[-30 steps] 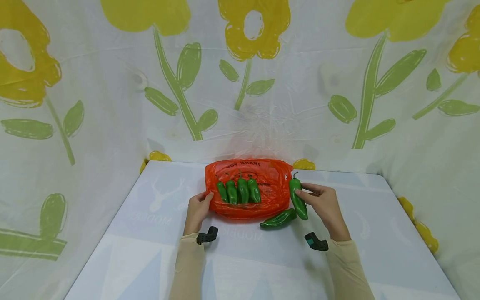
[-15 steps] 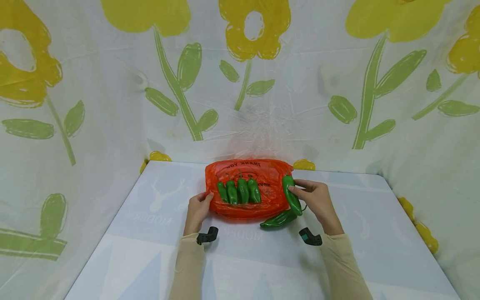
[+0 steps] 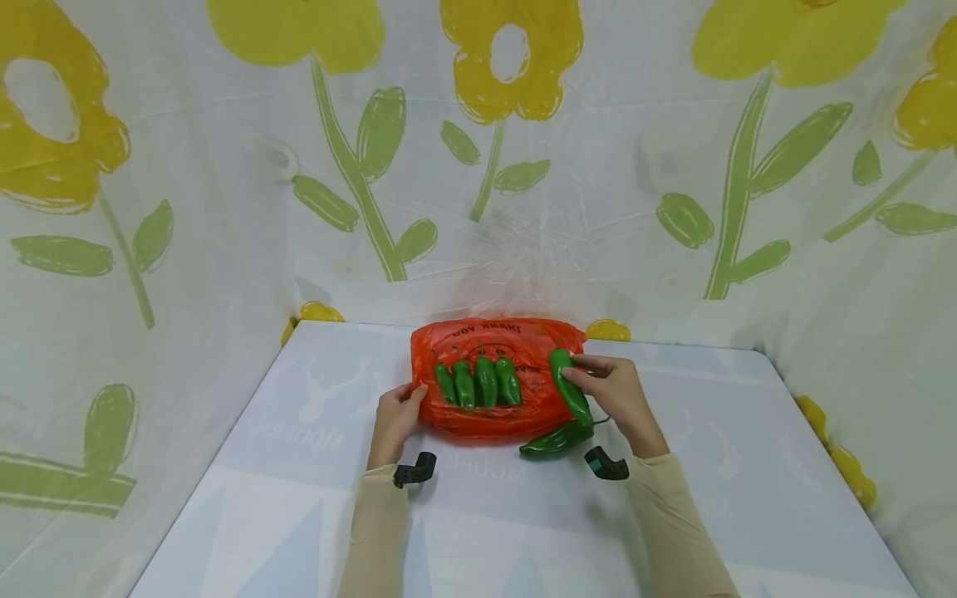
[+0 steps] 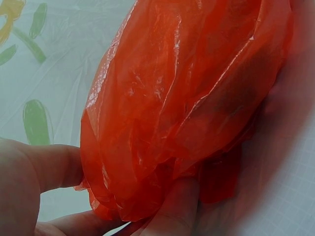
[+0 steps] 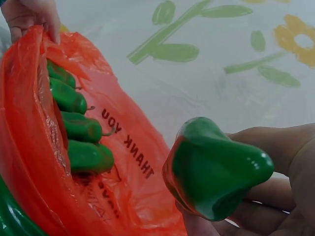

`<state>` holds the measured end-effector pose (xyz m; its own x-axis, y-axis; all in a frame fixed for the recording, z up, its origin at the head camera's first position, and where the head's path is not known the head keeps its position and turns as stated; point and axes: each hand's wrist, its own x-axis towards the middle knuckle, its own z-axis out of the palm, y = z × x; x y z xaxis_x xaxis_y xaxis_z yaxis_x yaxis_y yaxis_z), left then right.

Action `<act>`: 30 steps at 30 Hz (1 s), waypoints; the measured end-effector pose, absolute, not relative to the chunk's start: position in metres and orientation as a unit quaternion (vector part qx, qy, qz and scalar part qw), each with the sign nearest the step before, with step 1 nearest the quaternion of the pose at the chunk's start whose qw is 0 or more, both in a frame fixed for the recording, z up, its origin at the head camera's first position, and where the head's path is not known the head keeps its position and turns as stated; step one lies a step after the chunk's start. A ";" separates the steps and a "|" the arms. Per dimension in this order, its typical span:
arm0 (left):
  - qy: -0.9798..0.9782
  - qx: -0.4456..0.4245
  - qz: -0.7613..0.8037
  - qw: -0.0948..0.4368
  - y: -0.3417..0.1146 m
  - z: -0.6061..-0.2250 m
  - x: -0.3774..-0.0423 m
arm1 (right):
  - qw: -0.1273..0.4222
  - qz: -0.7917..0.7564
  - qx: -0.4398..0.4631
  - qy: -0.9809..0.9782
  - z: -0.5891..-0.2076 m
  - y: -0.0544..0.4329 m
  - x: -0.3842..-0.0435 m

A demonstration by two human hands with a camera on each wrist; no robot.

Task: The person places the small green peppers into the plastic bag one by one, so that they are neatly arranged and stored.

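A red plastic bag (image 3: 478, 424) with mirrored THANK YOU print lies at the back of the table, its mouth facing the person. Several green peppers (image 3: 486, 382) stand side by side inside, tops showing above the front edge. At the bag's left side, my left hand (image 3: 395, 419) pinches the plastic (image 4: 142, 123) between thumb and fingers. My right hand (image 3: 619, 400) holds another green pepper (image 3: 568, 389) over the bag's right part, stem end up; its blunt end (image 5: 216, 172) faces the right wrist camera. One more pepper (image 3: 552, 440) lies on the table before the bag's right corner.
The white patterned table (image 3: 493, 515) extends toward the person and to both sides. A flower-printed curtain (image 3: 598, 249) hangs close behind the bag and along the left and right. Dark camera mounts sit on both wrists (image 3: 607, 465).
My right hand has carried its pepper leftward, from beside the bag's right edge to over the bag. The left hand keeps its pinch on the bag, and the lying pepper stays put.
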<state>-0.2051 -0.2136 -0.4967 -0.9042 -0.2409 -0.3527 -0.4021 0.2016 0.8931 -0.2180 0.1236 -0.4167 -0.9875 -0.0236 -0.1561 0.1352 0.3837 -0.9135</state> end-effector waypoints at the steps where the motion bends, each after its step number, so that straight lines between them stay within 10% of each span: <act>1: 0.772 -0.208 0.597 0.068 -0.213 -0.497 -0.205 | 0.073 -0.555 0.034 0.828 -0.418 0.123 -0.219; 30: 0.776 -0.200 0.596 0.053 -0.213 -0.496 -0.204 | 0.098 -0.531 0.000 0.842 -0.431 0.094 -0.252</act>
